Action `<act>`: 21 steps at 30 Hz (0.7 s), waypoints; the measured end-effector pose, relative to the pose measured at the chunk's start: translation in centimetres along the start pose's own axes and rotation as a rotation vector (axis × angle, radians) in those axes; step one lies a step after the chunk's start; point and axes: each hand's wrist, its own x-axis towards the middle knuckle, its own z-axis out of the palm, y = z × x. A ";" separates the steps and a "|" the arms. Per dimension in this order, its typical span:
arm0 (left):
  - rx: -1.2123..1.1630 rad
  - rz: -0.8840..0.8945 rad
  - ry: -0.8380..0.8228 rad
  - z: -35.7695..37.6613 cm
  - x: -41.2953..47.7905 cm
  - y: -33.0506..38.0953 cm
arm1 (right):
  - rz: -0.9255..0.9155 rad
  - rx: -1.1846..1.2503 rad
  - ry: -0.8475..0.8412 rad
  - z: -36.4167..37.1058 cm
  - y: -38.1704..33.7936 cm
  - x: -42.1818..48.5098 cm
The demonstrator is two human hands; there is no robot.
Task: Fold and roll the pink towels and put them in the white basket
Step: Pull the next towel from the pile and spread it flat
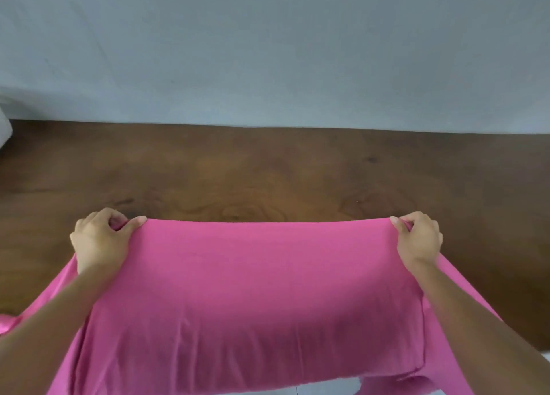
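Smooth pink towel [247, 290], wood-grain table [268, 171]

Left hand [101, 239] and right hand [418, 239] pinch the pink towel [253, 290] taut above the wooden table [268, 168].

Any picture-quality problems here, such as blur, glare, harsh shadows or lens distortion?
Head view: soft, even light, no glare on the wooden table. Head view: the pink towel darkens toward the bottom, between the forearms. Head view: the left hand and right hand, pinching its far corners, look reasonably sharp. Head view: wide-angle stretch enlarges the forearms toward the bottom corners; a white thing at the left edge is cropped and washed out.
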 end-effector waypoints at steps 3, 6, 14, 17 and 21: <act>-0.022 0.000 -0.002 1.0 2.1 0.6 | 0.015 -0.001 0.002 1.2 -0.9 2.1; -0.025 0.001 0.009 2.0 4.2 1.4 | 0.030 0.004 -0.002 2.2 -1.7 4.1; -0.050 0.023 0.011 5.1 9.9 3.9 | 0.024 -0.017 0.015 4.6 -3.5 9.5; -0.058 0.020 0.011 6.2 12.1 4.8 | 0.026 0.002 0.015 5.5 -4.1 11.7; -0.067 0.026 0.030 7.8 14.8 6.3 | 0.016 0.018 0.013 6.7 -5.3 14.9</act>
